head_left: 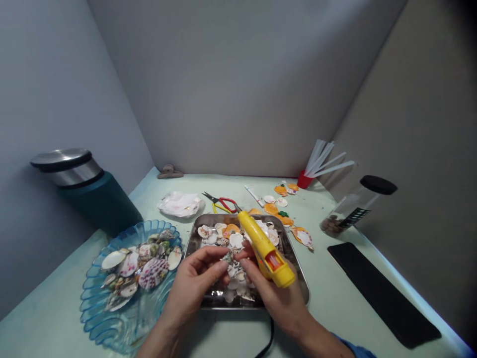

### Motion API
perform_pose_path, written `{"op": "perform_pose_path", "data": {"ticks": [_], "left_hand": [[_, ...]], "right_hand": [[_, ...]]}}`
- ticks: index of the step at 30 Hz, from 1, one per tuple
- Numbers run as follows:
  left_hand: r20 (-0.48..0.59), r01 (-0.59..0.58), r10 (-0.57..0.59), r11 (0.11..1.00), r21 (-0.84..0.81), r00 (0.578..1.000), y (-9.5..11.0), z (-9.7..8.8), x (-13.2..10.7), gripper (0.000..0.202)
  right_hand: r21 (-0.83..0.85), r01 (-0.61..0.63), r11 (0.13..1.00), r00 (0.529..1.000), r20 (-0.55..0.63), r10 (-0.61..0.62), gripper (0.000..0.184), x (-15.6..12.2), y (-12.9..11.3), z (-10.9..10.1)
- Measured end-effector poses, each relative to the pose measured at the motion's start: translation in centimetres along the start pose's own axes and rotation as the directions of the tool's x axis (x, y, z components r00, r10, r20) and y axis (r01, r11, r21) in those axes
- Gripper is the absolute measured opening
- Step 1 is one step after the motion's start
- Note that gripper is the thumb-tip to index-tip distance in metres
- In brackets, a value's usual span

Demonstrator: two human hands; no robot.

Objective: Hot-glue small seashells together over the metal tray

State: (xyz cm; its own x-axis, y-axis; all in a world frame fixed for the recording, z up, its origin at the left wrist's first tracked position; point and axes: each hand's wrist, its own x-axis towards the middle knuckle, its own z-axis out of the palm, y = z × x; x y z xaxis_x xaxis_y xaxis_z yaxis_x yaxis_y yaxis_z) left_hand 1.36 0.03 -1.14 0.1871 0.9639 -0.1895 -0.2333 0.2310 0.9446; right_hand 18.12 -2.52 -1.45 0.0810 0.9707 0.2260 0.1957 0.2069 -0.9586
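Left hand (194, 283): thumb and forefinger pinched together on a small mottled shell (228, 258), held just above the metal tray (302, 286). Right hand (278, 298): fingers wrapped around the handle of a yellow glue gun (264, 248), with the fingertips meeting the left fingertips at the shell. The gun's nozzle points up and away from the fingers, towards the far rim of the tray. Whether the right fingertips actually touch the shell cannot be told. Directly beneath both sets of fingers the tray holds a loose heap of pale and orange shells. A black cord (266, 343) hangs between the wrists. Left of the left fingers stands a blue glass dish (97, 298) with larger patterned shells. Beyond the fingers, past the tray, lie scissors (222, 203) and a crumpled plastic bag (181, 204). Further to the right of these are a red cup (303, 180) of clear sticks and a black-lidded jar (354, 206). Right of the right fingers a black phone (380, 293) lies flat on the tabletop (324, 278). A dark green flask (93, 196) stands far left.
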Motion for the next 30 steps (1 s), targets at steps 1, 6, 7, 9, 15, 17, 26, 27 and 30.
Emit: {"op": "perform_pose_path", "data": {"ticks": [1, 6, 7, 9, 15, 17, 26, 27, 30], "left_hand": [[0.006, 0.0, 0.0, 1.0, -0.002, 1.0, 0.0, 0.0, 0.0, 0.027], [0.015, 0.0, 0.0, 1.0, 0.009, 1.0, 0.0, 0.0, 0.1, 0.027], [0.013, -0.002, 0.001, 1.0, 0.012, 1.0, 0.0, 0.0, 0.2, 0.026], [0.008, 0.0, 0.0, 1.0, 0.015, 1.0, -0.1, 0.0, 0.2, 0.027], [0.005, -0.002, 0.002, 0.999, 0.036, 1.0, -0.2, 0.0, 0.3, 0.024], [0.008, -0.004, 0.004, 0.999, 0.048, 1.0, -0.2, -0.1, 0.3, 0.024], [0.007, -0.013, 0.012, 0.998, 0.063, 1.0, 0.0, 0.2, 0.1, 0.025], [0.013, -0.012, 0.011, 0.998, 0.06, 1.0, 0.1, 0.2, 0.1, 0.025], [0.036, -0.011, 0.009, 0.998, 0.058, 0.999, 0.0, 0.2, 0.2, 0.025]], "right_hand": [[-0.003, 0.001, 1.0, 1.0, -0.005, -0.001, 0.016, 0.0, 0.0, 0.0], [-0.011, 0.026, 1.0, 1.0, -0.016, -0.026, 0.014, 0.0, 0.0, 0.2], [-0.024, 0.04, 0.999, 0.999, -0.02, -0.04, 0.013, 0.1, 0.0, 0.2], [-0.062, 0.078, 0.995, 0.996, -0.041, -0.08, 0.01, 0.2, 0.0, 0.3], [-0.176, 0.185, 0.967, 0.979, -0.055, -0.197, 0.004, 0.7, -0.6, 0.3], [-0.181, 0.196, 0.964, 0.977, -0.047, -0.208, 0.005, 0.7, -0.8, 0.2], [-0.121, 0.283, 0.952, 0.959, 0.043, -0.28, 0.019, 0.2, 0.2, -0.2], [-0.115, 0.285, 0.952, 0.959, 0.044, -0.281, 0.019, 0.1, 0.2, -0.2], [-0.115, 0.277, 0.954, 0.961, 0.038, -0.275, 0.021, 0.2, -0.1, -0.2]]}}
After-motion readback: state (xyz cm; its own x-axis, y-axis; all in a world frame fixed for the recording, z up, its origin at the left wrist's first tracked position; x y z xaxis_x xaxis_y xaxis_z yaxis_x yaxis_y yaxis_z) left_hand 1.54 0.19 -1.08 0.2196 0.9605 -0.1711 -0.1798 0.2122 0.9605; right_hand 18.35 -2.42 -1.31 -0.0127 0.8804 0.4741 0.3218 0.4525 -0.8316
